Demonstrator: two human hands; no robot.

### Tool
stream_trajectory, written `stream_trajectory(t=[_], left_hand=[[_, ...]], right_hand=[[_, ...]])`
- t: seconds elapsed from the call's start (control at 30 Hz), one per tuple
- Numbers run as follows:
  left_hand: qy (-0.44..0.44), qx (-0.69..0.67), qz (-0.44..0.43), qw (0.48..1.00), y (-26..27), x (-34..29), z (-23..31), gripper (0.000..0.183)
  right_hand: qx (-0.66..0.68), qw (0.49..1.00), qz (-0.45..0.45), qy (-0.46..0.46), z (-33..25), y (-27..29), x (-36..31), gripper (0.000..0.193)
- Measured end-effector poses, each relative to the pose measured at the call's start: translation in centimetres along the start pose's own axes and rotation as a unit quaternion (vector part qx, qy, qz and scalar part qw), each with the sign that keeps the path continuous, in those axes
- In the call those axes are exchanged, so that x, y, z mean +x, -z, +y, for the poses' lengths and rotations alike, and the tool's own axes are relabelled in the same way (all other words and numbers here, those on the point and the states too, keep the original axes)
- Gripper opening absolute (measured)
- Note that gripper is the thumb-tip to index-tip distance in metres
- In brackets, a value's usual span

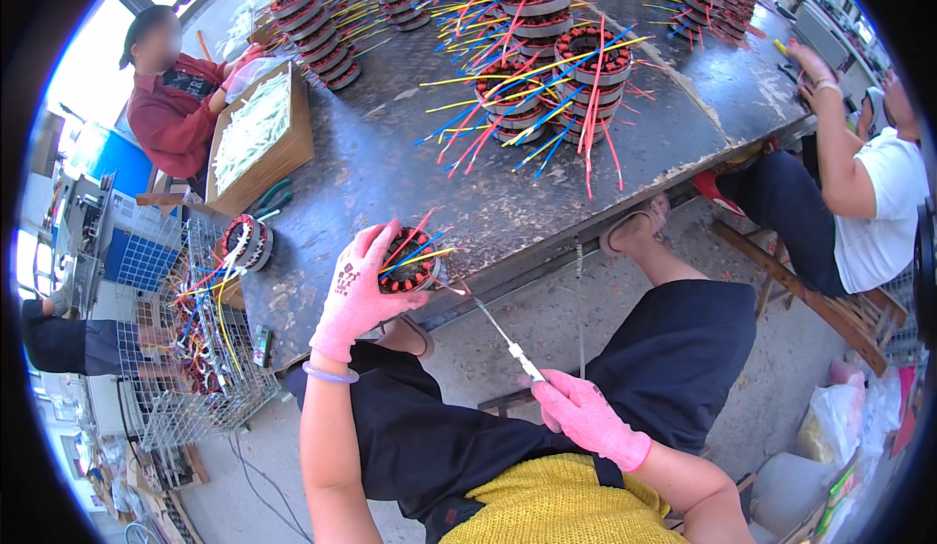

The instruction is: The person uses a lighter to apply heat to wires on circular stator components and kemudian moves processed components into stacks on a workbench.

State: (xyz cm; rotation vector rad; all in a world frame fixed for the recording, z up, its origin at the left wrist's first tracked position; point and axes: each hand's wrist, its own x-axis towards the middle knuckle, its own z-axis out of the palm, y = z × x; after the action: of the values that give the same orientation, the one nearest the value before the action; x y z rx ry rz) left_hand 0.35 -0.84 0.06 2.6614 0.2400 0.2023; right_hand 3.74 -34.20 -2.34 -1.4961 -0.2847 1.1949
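My left hand (359, 292), in a pink glove, grips a ring-shaped motor stator (422, 276) near the table's front edge. Red windings line the stator, and red, blue and yellow lead wires stick out of it. My right hand (593, 419), gloved in pink too, is closed around the white end of a thin rod-like tool (500, 327). Its slim metal-looking shaft points up toward a short pinkish lead at the stator's right side; whether they touch is too small to tell. Left of my left hand, another stator (246, 243) lies on the table.
Stacked stators (591, 85) with splayed wires stand across the dark table (390, 134). A cardboard box (285, 149) of white tubes and green-handled pliers (273, 198) lie left. A wire basket (200, 388) holds wired parts. Co-workers sit at left (176, 115) and right (869, 183).
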Motion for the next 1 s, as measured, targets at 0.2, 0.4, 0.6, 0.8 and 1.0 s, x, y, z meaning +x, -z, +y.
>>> stream_trajectory(t=[0.2,0.4,0.6,0.8,1.0], left_hand=[[-0.041,0.005,-0.01,0.999,0.0,-0.1,-0.1,0.096],[-0.042,-0.023,-0.023,0.999,0.2,0.0,0.4,0.095],[-0.042,-0.032,-0.016,0.998,0.0,0.1,0.1,0.097],[-0.032,-0.031,-0.014,0.999,-0.2,0.0,0.0,0.096],[-0.034,-0.024,-0.016,0.999,-0.1,0.1,0.1,0.095]], right_hand=[[0.019,1.0,0.009,-0.007,-0.4,0.2,-0.1,0.034],[0.02,1.0,0.01,0.008,-0.4,0.1,0.2,0.034],[0.015,1.0,0.006,0.011,0.1,0.3,0.5,0.034],[0.035,0.999,0.007,-0.001,-0.1,0.2,0.5,0.034],[0.04,0.999,0.004,-0.004,-0.4,0.2,0.4,0.034]])
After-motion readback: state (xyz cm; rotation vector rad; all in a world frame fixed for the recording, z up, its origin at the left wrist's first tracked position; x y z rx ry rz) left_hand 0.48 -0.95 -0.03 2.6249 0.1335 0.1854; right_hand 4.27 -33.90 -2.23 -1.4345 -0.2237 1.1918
